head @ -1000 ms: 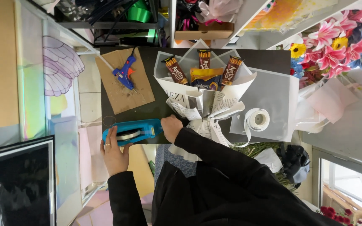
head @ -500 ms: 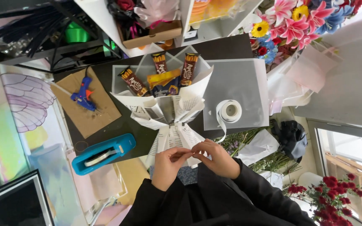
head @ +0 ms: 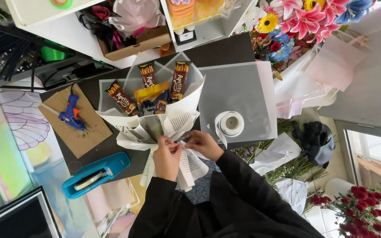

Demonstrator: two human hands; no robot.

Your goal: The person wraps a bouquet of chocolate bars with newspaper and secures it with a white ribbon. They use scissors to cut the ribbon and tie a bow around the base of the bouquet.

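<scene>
A bouquet of snack packets (head: 153,94) wrapped in printed newspaper (head: 179,117) lies on the dark table (head: 225,50). My left hand (head: 167,155) and my right hand (head: 203,143) meet at the narrow waist of the wrap, fingertips pinched together on it. Whether a strip of tape is between the fingers is too small to tell. A teal tape dispenser (head: 95,174) sits to the left of my left hand. A roll of white ribbon (head: 231,124) lies just right of my right hand on a translucent grey sheet (head: 239,94).
A blue glue gun (head: 72,113) rests on a piece of cardboard (head: 82,132) at the left. White shelves (head: 111,26) hold boxes and wrapping at the top. Artificial flowers (head: 305,20) fill the upper right, red flowers (head: 367,207) the lower right.
One second ago both hands were at the tape dispenser on the left. They then moved right to the bouquet's waist and now pinch the wrap there. The view has shifted down and right.
</scene>
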